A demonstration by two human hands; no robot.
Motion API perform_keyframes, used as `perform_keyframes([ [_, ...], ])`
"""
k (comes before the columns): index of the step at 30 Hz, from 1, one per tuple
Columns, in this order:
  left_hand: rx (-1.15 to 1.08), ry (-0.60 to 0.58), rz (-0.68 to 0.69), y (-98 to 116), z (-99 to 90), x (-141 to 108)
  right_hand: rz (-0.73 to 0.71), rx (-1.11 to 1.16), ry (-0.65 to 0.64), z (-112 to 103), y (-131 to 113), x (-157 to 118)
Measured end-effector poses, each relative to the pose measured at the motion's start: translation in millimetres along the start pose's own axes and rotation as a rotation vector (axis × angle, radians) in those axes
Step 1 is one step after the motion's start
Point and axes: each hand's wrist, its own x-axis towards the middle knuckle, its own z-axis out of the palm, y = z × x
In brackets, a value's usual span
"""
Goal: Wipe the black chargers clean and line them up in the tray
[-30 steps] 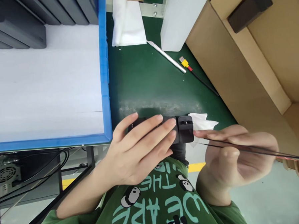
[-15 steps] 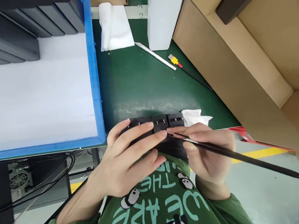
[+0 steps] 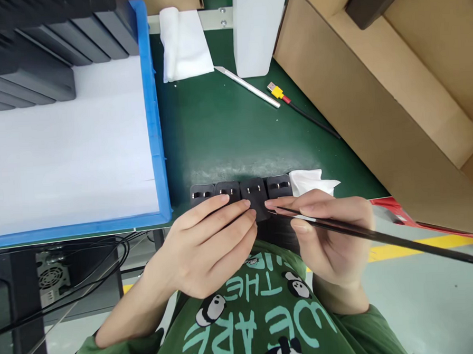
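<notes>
Several black plug adapters stand in a row along the front edge of the table, their metal prongs facing up. My right hand pinches long black tweezers between thumb and fingers. The tweezer tips lie by the right side of the adapter that is second from the right, and my index fingertip touches that spot too. My left hand reaches over the left adapters with its fingers stretched out side by side. Its fingertips rest at the left side of the same adapter, and its thumb is hidden.
A blue-rimmed tray with black boxes stands at left. A craft knife, a USB cable, a folded white cloth and a white container lie or stand behind. White tissue sits right of the adapters; a cardboard box is at right.
My left fingers have drawn together and lower, uncovering more of the left adapters' prongs. My right hand still holds the tweezers in nearly the same place. The view has shifted slightly.
</notes>
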Motion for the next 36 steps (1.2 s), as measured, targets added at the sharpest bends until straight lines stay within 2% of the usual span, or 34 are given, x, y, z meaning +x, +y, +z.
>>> perform_keyframes([
  [7,0.01,-0.013,0.04,-4.1,0.8,3.6,-0.016,0.013,-0.007,0.7,-0.7,1.2],
  [30,0.005,0.01,0.004,-4.8,1.2,6.2,0.021,0.032,-0.007,-0.4,2.7,-3.0],
  [36,0.037,-0.001,-0.016,-2.2,1.9,8.4,-0.015,0.029,-0.012,-0.9,1.9,-1.4],
])
